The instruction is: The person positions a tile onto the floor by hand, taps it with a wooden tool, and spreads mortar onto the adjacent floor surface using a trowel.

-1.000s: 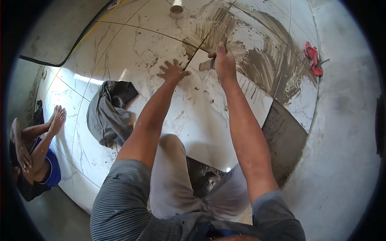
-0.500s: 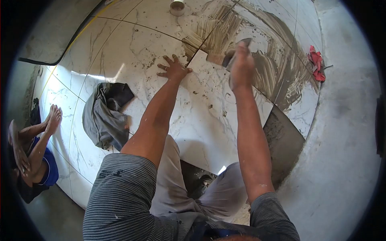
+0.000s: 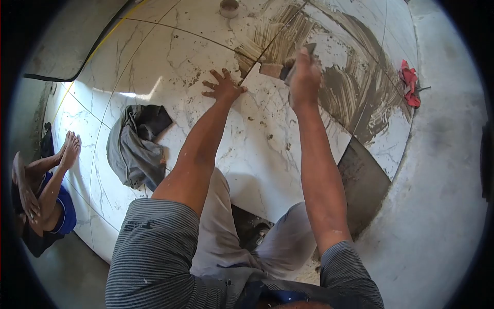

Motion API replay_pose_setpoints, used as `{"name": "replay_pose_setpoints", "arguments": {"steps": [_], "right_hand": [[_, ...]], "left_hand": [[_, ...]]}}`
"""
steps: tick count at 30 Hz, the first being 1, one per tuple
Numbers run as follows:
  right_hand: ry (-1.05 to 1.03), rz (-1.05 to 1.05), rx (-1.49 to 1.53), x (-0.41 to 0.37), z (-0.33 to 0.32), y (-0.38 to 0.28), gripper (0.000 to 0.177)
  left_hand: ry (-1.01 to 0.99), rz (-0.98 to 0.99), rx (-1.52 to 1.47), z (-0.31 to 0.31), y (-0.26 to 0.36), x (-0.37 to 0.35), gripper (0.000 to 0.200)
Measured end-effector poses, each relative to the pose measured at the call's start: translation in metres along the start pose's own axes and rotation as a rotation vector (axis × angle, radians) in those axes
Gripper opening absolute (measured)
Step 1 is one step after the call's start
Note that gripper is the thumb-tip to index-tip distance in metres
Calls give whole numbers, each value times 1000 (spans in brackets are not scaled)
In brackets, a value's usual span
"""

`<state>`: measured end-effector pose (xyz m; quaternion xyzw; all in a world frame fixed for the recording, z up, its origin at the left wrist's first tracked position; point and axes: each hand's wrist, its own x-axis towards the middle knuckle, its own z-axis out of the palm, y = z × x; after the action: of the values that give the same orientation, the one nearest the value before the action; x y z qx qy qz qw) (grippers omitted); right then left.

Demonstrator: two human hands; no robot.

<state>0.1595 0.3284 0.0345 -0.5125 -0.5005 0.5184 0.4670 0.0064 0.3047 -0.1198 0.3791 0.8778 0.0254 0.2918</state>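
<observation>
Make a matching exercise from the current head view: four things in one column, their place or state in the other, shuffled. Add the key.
Things
1. Left hand
2. Right hand
3. Red cloth
4. Dark grey cloth

Place or state
A. Crumpled near the edge of the tiles, beside the grey concrete
B. Closed around a hand tool
C. Heaped on the tiles in the left part of the view
D. Fingers spread, palm down on a tile

Pairs: 1-D, 2-B, 3-A, 4-C
</observation>
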Motion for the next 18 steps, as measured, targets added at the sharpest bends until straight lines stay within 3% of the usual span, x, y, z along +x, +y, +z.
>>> {"name": "replay_pose_setpoints", "arguments": {"steps": [5, 7, 10, 15, 18], "right_hand": [[-5, 25, 19, 1, -3, -6, 42], [33, -98, 80, -11, -5, -12, 42], [-9, 5, 5, -7, 0, -6, 41], [22, -2, 61, -21, -14, -11, 42], [49, 6, -132, -15, -22, -11, 42]], "left_hand": [[-2, 7, -1, 2, 2, 1, 109], [-1, -5, -4, 3, 2, 0, 110], [-4, 5, 14, -3, 2, -6, 107], [-17, -15, 13, 3, -2, -8, 106], [-3, 35, -5, -3, 3, -6, 105]]}}
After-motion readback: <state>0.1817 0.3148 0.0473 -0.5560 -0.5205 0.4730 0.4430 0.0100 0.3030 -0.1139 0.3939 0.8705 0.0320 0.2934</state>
